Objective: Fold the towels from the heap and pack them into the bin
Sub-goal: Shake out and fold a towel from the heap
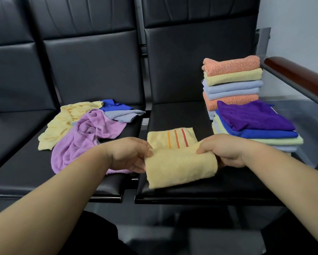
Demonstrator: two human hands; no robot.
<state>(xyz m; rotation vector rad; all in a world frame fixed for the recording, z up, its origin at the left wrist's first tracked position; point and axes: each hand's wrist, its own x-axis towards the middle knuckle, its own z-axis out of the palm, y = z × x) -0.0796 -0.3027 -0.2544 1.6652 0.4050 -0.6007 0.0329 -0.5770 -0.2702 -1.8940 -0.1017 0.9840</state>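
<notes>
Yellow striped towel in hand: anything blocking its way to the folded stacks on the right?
Nothing visible does. The left hand and right hand hold the yellow striped towel; only bare black seat cushion separates it from the purple-topped folded stack.

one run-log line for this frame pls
step: folding yellow striped towel; left hand: grips its left edge; right hand: pinches its right edge; heap: towels left unfolded; folded stacks: right of it

waiting room, linked black seats (padded), wooden armrest
</notes>
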